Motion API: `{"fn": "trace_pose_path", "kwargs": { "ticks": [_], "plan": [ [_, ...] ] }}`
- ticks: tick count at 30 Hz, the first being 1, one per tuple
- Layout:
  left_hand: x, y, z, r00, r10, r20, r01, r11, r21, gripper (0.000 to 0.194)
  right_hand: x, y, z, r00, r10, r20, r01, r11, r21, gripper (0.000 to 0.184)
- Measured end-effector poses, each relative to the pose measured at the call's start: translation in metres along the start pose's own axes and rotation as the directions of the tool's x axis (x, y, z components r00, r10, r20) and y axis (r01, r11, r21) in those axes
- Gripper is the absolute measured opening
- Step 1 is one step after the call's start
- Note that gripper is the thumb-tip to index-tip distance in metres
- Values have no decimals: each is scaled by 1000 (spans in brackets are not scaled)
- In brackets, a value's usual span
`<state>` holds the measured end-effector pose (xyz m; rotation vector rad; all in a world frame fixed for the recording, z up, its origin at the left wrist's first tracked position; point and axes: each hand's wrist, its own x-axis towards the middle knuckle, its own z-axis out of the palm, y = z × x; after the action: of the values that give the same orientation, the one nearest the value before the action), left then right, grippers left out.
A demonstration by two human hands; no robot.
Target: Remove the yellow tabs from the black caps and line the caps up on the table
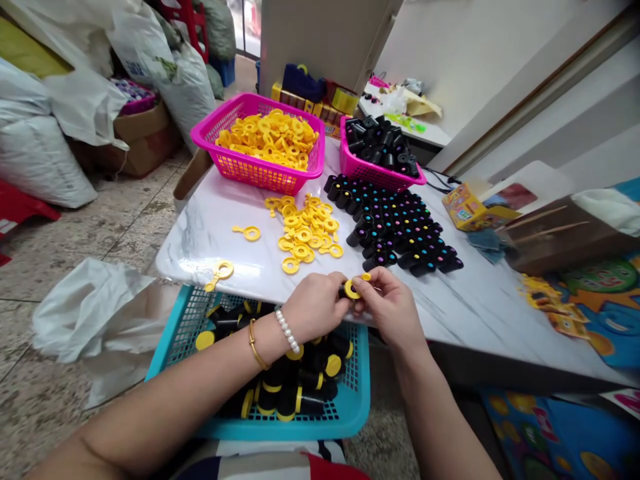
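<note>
Above the near edge of the white table, my two hands meet. My left hand point(317, 303) is closed around a small black cylinder, mostly hidden by the fingers. Thumb and fingers of my right hand point(395, 307) pinch a yellow ring cap point(351, 289) with a small round flap, which sits against the cylinder's end. Just beyond lies a pile of loose yellow ring caps point(305, 233). Rows of black cylinders point(395, 223) with coloured dots on top stand to the right of that pile. Below my left forearm, a turquoise basket point(357, 400) holds black cylinders with yellow caps.
A pink basket point(255, 177) full of yellow caps stands at the back left of the table point(260, 273). Another pink basket point(383, 177) holds black cylinders. To the right are a small yellow box point(467, 208) and a cardboard box point(555, 233). White sacks point(37, 133) crowd the left floor.
</note>
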<state>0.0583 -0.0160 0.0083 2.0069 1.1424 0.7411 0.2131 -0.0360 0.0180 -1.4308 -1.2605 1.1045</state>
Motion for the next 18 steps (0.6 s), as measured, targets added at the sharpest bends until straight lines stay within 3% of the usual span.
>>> {"fn": "trace_pose_path", "kwargs": {
  "ticks": [4, 6, 9, 14, 18],
  "plan": [
    [7, 5, -12, 984, -76, 162, 103, 981, -166, 31, -1, 5, 0, 999, 47, 19, -48, 994, 100, 28],
    [12, 6, -13, 977, -111, 184, 148, 969, -196, 37, 0, 7, 1, 998, 59, 13, -60, 989, 132, 29],
    [17, 4, -9, 979, -107, 172, 146, 961, -236, 34, 1, 8, 2, 999, 45, -3, -44, 988, 147, 30],
    [18, 4, -7, 935, -196, 296, 289, 904, -314, 31, 1, 5, 1, 995, 87, 57, -97, 974, 204, 33],
    [17, 6, -10, 937, -174, 303, 272, 909, -317, 28, 1, 1, -4, 987, 87, 135, -117, 966, 232, 33]
  ]
}}
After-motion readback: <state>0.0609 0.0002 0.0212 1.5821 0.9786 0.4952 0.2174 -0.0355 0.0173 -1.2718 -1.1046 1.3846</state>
